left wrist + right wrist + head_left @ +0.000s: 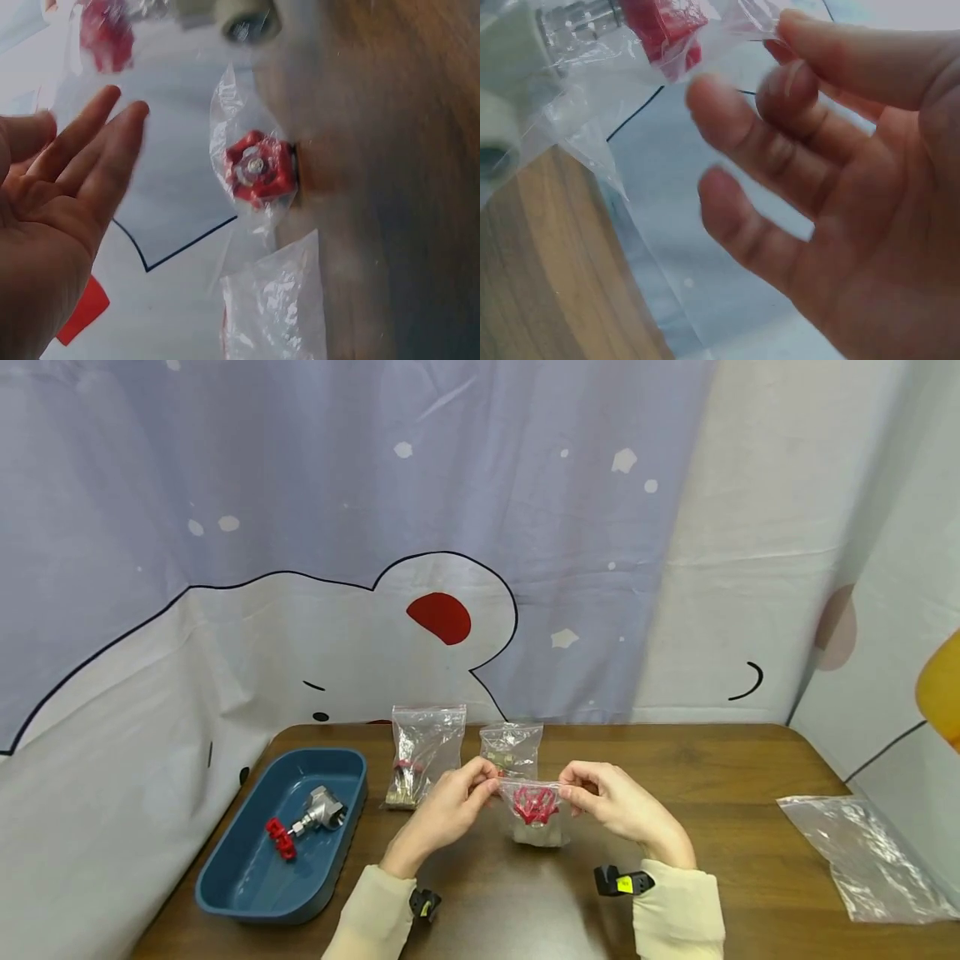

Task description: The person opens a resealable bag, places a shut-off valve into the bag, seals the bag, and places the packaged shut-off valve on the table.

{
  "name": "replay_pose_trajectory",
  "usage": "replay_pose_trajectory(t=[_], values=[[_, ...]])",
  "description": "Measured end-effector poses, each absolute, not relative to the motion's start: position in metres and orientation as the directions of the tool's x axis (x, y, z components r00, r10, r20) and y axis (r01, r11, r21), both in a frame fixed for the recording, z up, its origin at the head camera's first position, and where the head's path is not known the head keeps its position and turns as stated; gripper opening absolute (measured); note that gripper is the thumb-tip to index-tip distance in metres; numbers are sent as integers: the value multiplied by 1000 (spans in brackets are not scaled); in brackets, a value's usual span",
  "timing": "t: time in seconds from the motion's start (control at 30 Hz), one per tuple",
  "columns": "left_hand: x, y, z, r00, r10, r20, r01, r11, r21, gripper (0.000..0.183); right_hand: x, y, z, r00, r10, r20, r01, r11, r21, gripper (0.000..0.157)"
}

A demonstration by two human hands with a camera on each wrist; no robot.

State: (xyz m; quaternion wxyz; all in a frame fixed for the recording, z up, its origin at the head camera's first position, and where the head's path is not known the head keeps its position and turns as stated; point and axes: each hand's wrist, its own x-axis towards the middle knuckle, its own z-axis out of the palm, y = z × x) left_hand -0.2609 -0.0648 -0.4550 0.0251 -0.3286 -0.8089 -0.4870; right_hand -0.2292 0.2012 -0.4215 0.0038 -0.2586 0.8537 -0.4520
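Note:
A clear zip bag (555, 837) with a valve inside hangs upright between both hands. The valve has a red handwheel (536, 805) and a pale greenish body, of which a round end (247, 24) shows in the left wrist view. My left hand (447, 817) pinches the bag's top left corner between thumb and forefinger. At the top right corner, the thumb and forefinger of my right hand (628, 803) grip the bag's edge, its other fingers (739, 120) loosely bent. Whether the zip is sealed cannot be made out.
Behind the hands stand two more bagged valves, one left (427, 752) and one nearer the middle (517, 742). A blue tray (217, 897) at left holds a steel valve (325, 808) with a red handle. At the table's right edge lies a flat clear bag (873, 860).

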Motion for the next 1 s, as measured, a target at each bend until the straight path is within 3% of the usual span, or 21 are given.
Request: replay_pose_trajectory(t=[0.13,0.4,0.67,1.0], values=[[-260,-59,-458,-805,480,350,509,254,822,7,-231,196,-424,-882,-406,237,-398,375,-837,11],[-262,-32,-463,-896,369,246,318,149,936,11,-236,190,-436,-934,-345,93,-126,73,-989,20],[-276,-4,-465,-939,315,137,160,48,986,13,-252,200,-447,-979,-205,21,-28,30,-999,17],[-286,6,-467,-938,337,86,94,7,996,12,-280,224,-459,-976,-216,-40,40,3,-999,18]])
